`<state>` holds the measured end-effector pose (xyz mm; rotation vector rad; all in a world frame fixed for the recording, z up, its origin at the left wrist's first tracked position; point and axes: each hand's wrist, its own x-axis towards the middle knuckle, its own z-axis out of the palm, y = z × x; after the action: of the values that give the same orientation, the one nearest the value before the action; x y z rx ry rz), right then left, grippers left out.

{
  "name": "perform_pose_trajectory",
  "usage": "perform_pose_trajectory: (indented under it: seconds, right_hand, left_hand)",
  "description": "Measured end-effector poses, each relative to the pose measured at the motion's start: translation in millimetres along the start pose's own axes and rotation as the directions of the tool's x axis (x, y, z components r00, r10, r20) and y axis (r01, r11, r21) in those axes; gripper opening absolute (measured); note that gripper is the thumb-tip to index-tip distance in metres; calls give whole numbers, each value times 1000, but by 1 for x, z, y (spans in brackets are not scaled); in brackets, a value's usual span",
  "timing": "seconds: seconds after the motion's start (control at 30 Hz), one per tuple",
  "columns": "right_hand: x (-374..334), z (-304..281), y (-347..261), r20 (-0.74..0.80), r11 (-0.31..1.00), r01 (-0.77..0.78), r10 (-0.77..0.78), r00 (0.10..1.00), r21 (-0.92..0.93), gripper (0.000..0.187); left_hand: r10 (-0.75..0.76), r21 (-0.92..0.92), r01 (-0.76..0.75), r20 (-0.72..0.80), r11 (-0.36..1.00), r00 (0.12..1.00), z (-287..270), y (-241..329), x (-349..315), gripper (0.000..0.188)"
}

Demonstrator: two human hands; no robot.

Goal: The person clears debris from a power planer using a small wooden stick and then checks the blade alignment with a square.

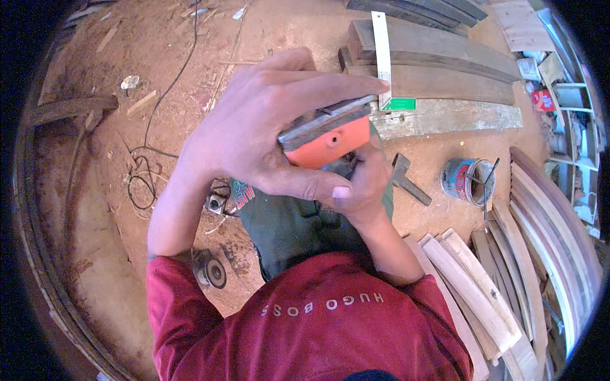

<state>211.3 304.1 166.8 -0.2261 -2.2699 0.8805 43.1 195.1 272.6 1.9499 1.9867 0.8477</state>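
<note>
Close in front of me I hold an orange tool (pixel 327 145) with a dark, flat plate along its upper side; it looks like a power tool, but its exact kind is not clear. My left hand (pixel 254 127) arches over it, with the fingers along the far side and the thumb on the near side. My right hand (pixel 368 184) is closed around its lower right part, and its fingers are partly hidden. Just beyond lies a try square (pixel 381 57) with a green handle, resting on wooden beams (pixel 438 82).
A hammer (pixel 408 180) lies on the dirt floor near a paint can (pixel 459 180) with a tool in it. Wooden boards (pixel 470 286) are stacked at the right. By my left elbow sits a grinder-like tool (pixel 213 272). Cables (pixel 149 120) trail across the left side.
</note>
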Motion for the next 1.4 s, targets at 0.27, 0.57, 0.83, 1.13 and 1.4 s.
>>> perform_pose_trajectory:
  seconds: [0.27, 0.57, 0.83, 1.13, 1.4]
  right_hand:
    - [-1, 13, 25, -256, 946, 141, -219, 942, -290, 66]
    - [-2, -6, 17, -253, 982, 97, -136, 958, -163, 65]
    - [-11, 0, 32, -262, 1000, 30, -30, 965, -4, 65]
    - [-5, 6, 22, -246, 939, -66, 156, 957, 337, 58]
    - [-2, 4, 16, -156, 886, -280, 357, 921, 371, 58]
  left_hand:
    - [59, -177, -76, -97, 981, 993, 13, -8, 36, 66]
    - [-277, -351, 210, -151, 912, 949, 16, 39, 22, 54]
    - [-399, -366, 326, -144, 872, 906, 27, 45, 35, 49]
    - [-365, -339, 258, -303, 905, 880, 45, 40, 41, 63]
    - [-312, -294, 220, -314, 930, 897, 47, 37, 42, 65]
